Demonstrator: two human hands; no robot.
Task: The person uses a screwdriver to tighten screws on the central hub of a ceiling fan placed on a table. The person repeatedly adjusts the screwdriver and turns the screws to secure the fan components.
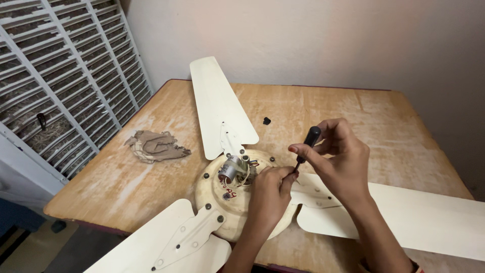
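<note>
I had my right hand point(336, 156) wrapped around the black handle of the screwdriver point(307, 144), fingers clenched on it, the shaft slanting down toward my left hand point(270, 194). My left hand was closed at the shaft's lower end, pinching near the tip to steady it; the tip itself was hidden under my fingers, so I could not tell which screw it sat on. Directly beneath that grip lay the cream ceiling fan point(227, 192) on the wooden table point(328, 106), its round motor housing just left of my left hand, with a small grey cylinder and red wires exposed at the hub. 3 blades spread away from my hands: 1 toward the far edge, 1 toward me, 1 out under my right forearm.

I judged the step in hand to be working a screw where the right blade's bracket met the housing. The next move called for keeping the tip seated and the shaft steady while my right hand twisted.

Beyond my grip lay a small black part point(267, 120); far left, a crumpled brown rag point(156, 145).
</note>
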